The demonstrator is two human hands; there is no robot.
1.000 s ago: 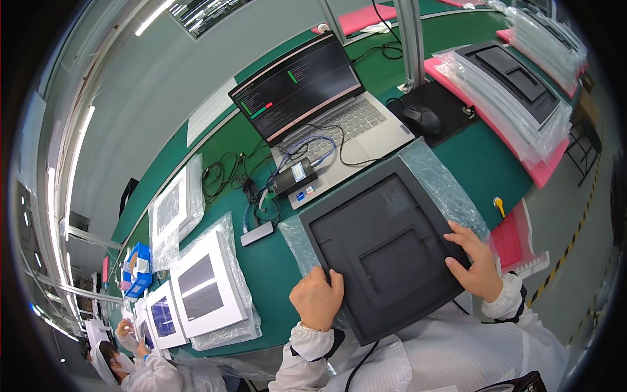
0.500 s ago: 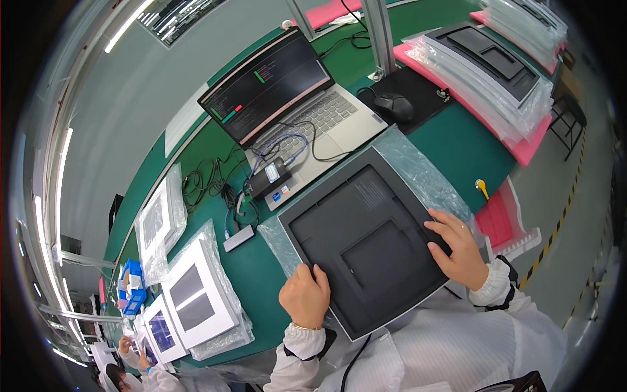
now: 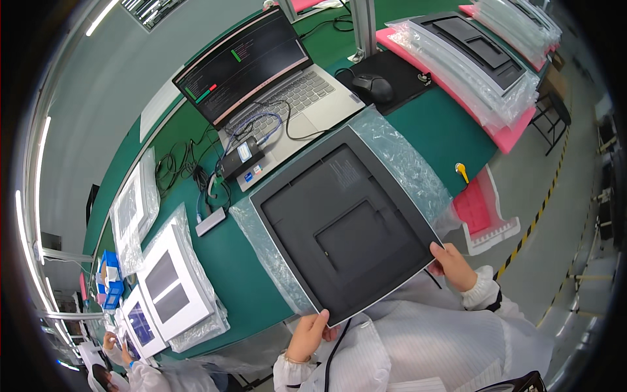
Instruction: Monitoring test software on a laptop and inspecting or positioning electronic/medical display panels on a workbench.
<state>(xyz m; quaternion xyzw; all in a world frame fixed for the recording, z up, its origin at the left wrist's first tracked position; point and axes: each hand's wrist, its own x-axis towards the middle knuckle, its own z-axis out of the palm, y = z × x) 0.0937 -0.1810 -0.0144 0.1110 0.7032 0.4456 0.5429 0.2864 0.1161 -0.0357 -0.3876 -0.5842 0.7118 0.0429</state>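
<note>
A flat black rectangular panel (image 3: 307, 225) with a thin silver rim and a raised rectangular outline on its face lies tilted in front of me. Its far part rests over a clear plastic bag (image 3: 408, 153) on the green table. My left hand (image 3: 310, 336) is closed on the near left corner, thumb on top and fingers underneath. My right hand (image 3: 455, 266) grips the near right corner in the same way, its fingers mostly hidden below. A black cable (image 3: 334, 356) hangs by my left hand.
Beyond the panel stands an open laptop (image 3: 281, 104) with a black adapter box (image 3: 240, 159) and cables. A mouse (image 3: 372, 88) is on a black pad. Bagged panels (image 3: 457, 72) lie on pink foam at right, white-framed panels (image 3: 171, 281) at left. Another person's hands (image 3: 117, 346) work lower left.
Both hands have slid from the panel's sides toward its near corners, fingers now beneath the edge. The whole view has shifted, with things appearing further left and slightly higher.
</note>
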